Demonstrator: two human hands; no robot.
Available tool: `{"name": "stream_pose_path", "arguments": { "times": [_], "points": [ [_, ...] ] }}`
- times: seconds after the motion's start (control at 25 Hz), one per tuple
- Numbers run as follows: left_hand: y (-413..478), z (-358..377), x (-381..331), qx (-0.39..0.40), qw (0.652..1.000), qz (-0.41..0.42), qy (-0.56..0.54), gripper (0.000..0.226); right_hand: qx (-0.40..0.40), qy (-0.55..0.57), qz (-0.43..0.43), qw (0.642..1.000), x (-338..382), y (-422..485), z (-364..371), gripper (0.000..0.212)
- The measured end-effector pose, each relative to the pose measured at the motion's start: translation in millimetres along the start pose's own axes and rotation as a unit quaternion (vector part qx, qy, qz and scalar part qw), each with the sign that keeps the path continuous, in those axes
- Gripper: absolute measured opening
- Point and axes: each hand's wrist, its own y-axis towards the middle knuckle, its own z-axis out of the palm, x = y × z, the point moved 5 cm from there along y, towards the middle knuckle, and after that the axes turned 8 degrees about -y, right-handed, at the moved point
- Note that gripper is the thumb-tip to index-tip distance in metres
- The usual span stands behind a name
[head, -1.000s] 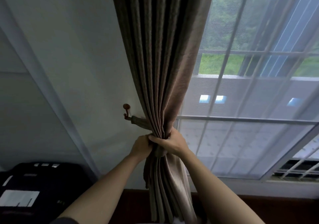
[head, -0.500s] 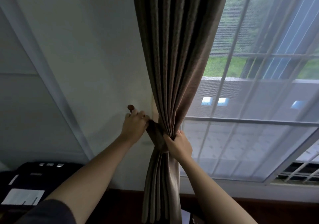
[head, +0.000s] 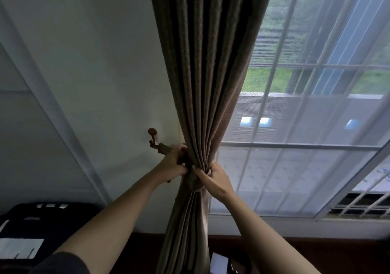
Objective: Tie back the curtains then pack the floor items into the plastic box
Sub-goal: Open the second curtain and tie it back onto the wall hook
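Just right of the dark reddish-brown, round-knobbed wall hook (head: pixel 152 135), the long brown pleated fabric curtain (head: pixel 202 84) hung cinched into a narrow waist. The matching brown fabric tieback band (head: pixel 163 149) ran from the hook's crook toward the bundle. The left hand (head: pixel 173 164), immediately below and right of the hook, had its fingers curled around the band where it met the folds. The right hand (head: pixel 213 178), farther right of the hook and lower, clasped the front of the gathered curtain over the band, thumb and fingers closed on the cloth.

The tie-back looked close to done, but the left hand hid part of the band, so whether its loop was fully seated on the hook could not be told. If the loop only perched near the knob, releasing both hands would likely let the cloth's weight drag it off. The curtain would then spread back over the sheer-netted window (head: pixel 295 168) right of the hook. A loose wrap could also let the outer pleats slide out beneath the band, and a hard sideways tug might strain the hook in the wall.

Far below the hook, pale and dark shapes by the curtain's hem were too cropped to identify. No plastic box was in view.
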Motion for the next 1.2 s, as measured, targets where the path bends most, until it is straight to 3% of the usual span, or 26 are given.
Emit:
{"name": "stream_pose_path", "arguments": {
  "times": [0.08,0.2,0.4,0.52,0.64,0.8,0.96,1.08,1.2],
  "points": [
    [-7.1,7.5,2.3,0.064,0.997,0.001,0.033,0.050,0.045,0.073,-0.019,0.996,-2.3,1.5,-0.4,0.033],
    [-9.1,8.7,6.7,0.059,0.996,0.012,0.070,0.054,0.114,0.123,-0.028,0.985,-5.8,1.7,-6.0,0.031],
    [-2.1,8.4,7.1,-0.003,1.000,0.023,-0.009,0.053,0.045,-0.015,-0.080,0.996,-9.3,20.3,-20.9,0.024],
    [-1.3,10.2,9.9,-0.026,0.997,0.005,-0.075,0.051,0.028,0.025,-0.088,0.995,-6.7,23.4,-28.4,0.033],
    [0.0,9.0,12.1,0.005,0.994,-0.010,-0.106,0.050,0.079,0.061,-0.086,0.991,0.4,25.2,-27.8,0.046],
    [-1.9,9.0,14.4,0.033,0.993,-0.007,-0.110,0.047,0.163,-0.047,-0.101,0.980,4.8,33.5,-32.5,0.038],
    [-0.2,13.1,18.1,0.028,0.993,0.005,-0.116,0.039,0.184,-0.172,-0.170,0.953,4.2,46.4,-34.3,0.034],
    [-0.6,15.5,23.3,0.019,0.992,-0.013,-0.124,0.039,0.215,-0.185,-0.147,0.948,-6.4,51.1,-26.9,0.019],
    [-0.8,14.5,25.8,0.034,0.993,-0.025,-0.110,0.044,0.190,-0.214,-0.135,0.949,-6.2,53.4,-29.6,0.022]
  ]
}}
